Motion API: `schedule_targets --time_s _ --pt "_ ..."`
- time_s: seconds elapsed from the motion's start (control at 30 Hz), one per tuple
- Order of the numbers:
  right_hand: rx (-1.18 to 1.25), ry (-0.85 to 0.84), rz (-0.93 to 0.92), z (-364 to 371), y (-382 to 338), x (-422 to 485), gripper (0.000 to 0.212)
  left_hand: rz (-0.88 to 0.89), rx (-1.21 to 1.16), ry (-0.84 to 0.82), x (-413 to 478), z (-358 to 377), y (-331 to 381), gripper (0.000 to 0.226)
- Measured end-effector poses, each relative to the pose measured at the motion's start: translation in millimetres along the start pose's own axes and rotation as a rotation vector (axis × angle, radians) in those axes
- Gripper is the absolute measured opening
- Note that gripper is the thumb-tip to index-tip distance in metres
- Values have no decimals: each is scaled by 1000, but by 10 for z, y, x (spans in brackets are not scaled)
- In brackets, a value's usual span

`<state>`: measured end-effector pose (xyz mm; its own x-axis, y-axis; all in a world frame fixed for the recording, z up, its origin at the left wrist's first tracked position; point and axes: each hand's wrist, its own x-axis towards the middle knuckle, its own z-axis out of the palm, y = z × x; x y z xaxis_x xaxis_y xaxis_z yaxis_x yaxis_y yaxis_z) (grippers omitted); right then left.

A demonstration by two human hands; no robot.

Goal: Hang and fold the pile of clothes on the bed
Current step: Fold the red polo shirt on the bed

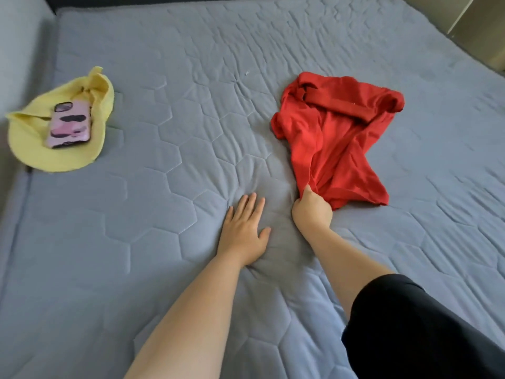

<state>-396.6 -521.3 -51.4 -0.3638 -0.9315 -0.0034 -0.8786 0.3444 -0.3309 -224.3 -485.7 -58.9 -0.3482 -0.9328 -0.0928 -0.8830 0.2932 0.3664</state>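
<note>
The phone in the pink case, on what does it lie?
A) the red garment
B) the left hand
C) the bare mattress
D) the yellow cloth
D: the phone lies on top of the yellow cloth, whose fabric shows all around it.

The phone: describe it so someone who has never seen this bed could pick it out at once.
Start at the grey quilted bed and go to its left edge, where a yellow cloth lies. The phone rests on that cloth, the only hard, flat thing there, in a pink case with dark blotches.
</note>
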Motion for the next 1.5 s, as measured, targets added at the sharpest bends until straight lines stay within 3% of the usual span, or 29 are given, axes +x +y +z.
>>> schedule_targets --time_s 0.13,0.3,0.5,0.57,0.67,0.77,0.9,1.03,1.23,1.4,1.5 --pt "25 -125 8 -48 -155 -455 43 -89 -220 -74 -300 -93 -24 65" --pt "122 -307 -55 -134 -339 -1027 32 -319 -904 -95 -740 -327 -103 45" --pt "174 -514 -212 -306 -555 -1593 22 -514 -1255 -16 -1342 -546 -257 44" --pt "161 -635 -287 -444 -592 -1761 8 -505 -1353 -31 -1481 -601 -321 46" --pt "162 -781 -361 -735 -693 -1980 27 -573 -1611 18 -1690 -675 -411 50" --pt "210 -943 -382 -915 -832 -2296 29 -649 -1834 -24 -1845 -716 -472 51" --pt "101 -1042 -522 -854 -1057 -2650 21 -677 -1713 -137 -2013 -844 -531 15" --pt "101 -1057 -492 -885 -1156 -2683 10 -699 -1695 -45 -2173 -952 -806 20" --pt "336 -1102 -491 -914 -1421 -2877 22 -718 -1512 -220 -2315 -1126 -958 28" --pt "350 -1251 -472 -864 -1551 -3100 29 -715 -1342 -216 -2405 -1217 -861 9" --pt "423 -1287 -358 -874 -1482 -3133 21 -769 -1363 -187 -2471 -1266 -843 14"
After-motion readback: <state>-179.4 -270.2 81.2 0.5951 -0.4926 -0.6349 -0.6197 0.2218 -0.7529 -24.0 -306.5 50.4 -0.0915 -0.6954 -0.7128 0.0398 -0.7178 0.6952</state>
